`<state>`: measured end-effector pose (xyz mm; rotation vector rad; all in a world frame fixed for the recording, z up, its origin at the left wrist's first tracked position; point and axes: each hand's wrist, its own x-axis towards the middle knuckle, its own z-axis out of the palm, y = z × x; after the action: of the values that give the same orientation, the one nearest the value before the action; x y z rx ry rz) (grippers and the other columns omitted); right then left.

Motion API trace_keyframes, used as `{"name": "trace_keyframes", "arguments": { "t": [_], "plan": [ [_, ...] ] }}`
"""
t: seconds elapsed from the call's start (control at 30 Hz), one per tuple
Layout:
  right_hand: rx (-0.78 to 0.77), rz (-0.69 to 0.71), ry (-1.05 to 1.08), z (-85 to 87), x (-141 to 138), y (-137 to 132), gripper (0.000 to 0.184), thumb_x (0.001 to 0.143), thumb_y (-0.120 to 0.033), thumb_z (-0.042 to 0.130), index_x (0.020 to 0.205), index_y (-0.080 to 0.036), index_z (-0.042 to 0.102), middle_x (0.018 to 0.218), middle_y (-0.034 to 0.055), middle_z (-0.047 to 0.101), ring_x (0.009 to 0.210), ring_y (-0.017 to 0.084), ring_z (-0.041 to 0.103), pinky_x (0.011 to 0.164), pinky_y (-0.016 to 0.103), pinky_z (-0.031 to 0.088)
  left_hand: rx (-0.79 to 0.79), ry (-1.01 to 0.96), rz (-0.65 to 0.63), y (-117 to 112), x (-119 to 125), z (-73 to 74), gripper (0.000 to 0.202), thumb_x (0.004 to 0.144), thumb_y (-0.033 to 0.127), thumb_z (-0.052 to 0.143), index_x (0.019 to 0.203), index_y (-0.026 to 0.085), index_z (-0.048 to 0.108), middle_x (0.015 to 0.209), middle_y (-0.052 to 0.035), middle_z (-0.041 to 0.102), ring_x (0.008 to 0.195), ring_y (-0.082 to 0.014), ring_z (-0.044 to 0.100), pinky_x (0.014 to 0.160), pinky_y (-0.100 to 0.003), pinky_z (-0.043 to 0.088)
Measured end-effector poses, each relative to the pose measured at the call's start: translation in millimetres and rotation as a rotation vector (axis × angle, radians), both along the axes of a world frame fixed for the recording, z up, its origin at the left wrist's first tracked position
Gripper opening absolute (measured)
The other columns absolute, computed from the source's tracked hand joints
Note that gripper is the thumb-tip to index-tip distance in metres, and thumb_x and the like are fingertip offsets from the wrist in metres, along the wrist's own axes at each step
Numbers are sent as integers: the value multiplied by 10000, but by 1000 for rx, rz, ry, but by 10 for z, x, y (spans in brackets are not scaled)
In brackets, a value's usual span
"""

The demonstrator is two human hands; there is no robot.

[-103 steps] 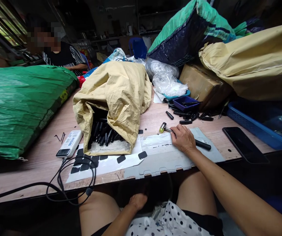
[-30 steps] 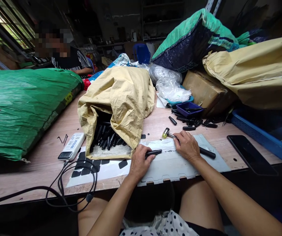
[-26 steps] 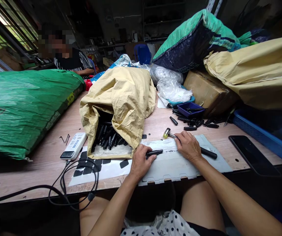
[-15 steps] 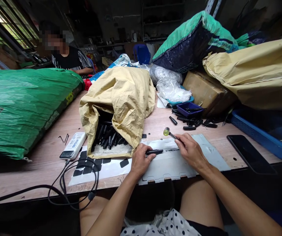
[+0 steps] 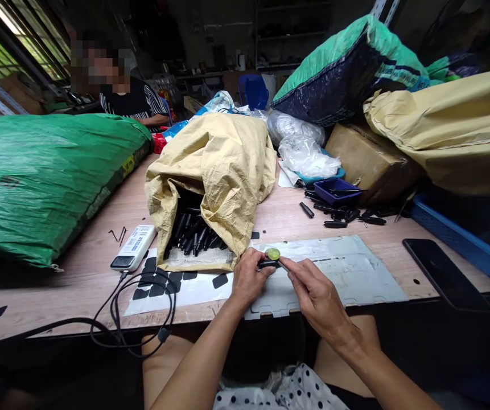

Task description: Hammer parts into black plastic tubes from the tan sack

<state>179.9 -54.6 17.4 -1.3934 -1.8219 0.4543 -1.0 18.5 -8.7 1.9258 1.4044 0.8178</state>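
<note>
My left hand (image 5: pixel 250 278) grips a slim black tube-shaped part (image 5: pixel 267 263) low over the left end of a grey board (image 5: pixel 334 273). In my right hand (image 5: pixel 318 293) is a small mallet (image 5: pixel 273 254) with a yellowish, see-through head, its thin handle pinched between thumb and fingers. The mallet head is at the black part; whether they touch I cannot tell. Just beyond my left hand, a tan cloth sack (image 5: pixel 223 165) lies with its mouth toward me. Many similar black parts (image 5: pixel 193 232) show inside it.
A power bank (image 5: pixel 134 246) with a coiled cable (image 5: pixel 142 319) lies left, near a sheet of black stickers (image 5: pixel 219 281). At right are a phone (image 5: pixel 441 270), a blue basket (image 5: pixel 462 245) and loose black parts (image 5: pixel 336 224). A big green sack (image 5: pixel 57 182) stands left; a person (image 5: pixel 134 102) sits behind.
My right hand has moved left, bringing the mallet head from beyond the board over to the black part. My left hand keeps its hold. The whole view has shifted slightly.
</note>
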Motion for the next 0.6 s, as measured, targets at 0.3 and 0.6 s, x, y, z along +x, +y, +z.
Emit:
{"name": "trace_keyframes", "arguments": {
  "t": [0.3, 0.6],
  "plan": [
    [22, -28, -40, 0, 90, -14, 470, 1049, -265, 416, 1490, -378, 534, 1004, 57, 638, 922, 194, 673, 830, 334, 584, -20, -7, 5, -10, 2, 5, 138, 829, 195, 774, 937, 236, 698, 951, 1, 622, 941, -192, 606, 834, -328, 453],
    [19, -68, -97, 2, 257, 53, 428, 1042, -270, 437, 1442, -324, 580, 1044, 50, 677, 967, 186, 682, 856, 313, 564, -5, 11, -7, -9, -5, -3, 136, 838, 201, 762, 949, 229, 688, 963, -7, 618, 941, -191, 603, 839, -328, 453]
  ]
}}
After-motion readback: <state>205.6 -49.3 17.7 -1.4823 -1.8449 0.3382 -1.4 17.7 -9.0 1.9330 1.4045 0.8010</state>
